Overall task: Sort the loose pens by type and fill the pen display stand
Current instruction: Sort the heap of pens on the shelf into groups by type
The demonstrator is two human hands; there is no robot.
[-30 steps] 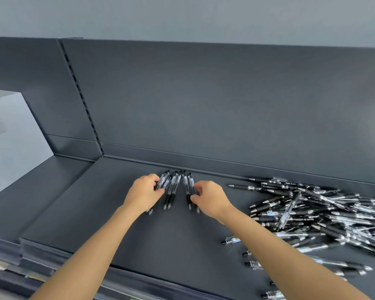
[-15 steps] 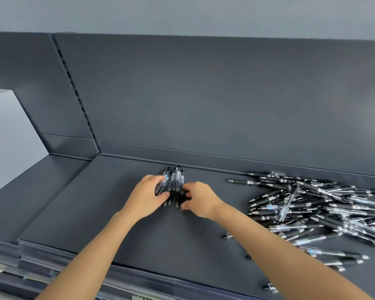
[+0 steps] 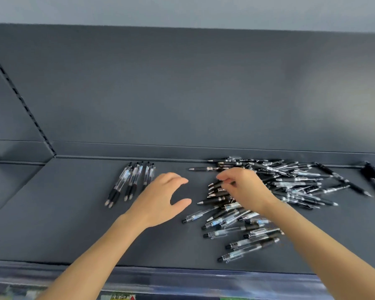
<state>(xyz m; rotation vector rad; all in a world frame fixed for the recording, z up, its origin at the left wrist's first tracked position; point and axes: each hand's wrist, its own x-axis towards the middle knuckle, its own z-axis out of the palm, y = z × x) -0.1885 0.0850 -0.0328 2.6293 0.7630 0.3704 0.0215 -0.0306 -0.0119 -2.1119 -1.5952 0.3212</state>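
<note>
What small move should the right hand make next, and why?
Probably lift the dark pen that the right hand seems to pinch at the pile edge, and start a separate group; the sorted row beside the left hand holds clear pens.

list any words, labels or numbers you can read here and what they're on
None can be read in full.
White paper label on the grey shelf's front rail: dark characters, too blurred to read.
Loose pile of black and clear plastic pens: pale barrel print, too small.
Sorted row of clear-barrelled pens: print too small.
</note>
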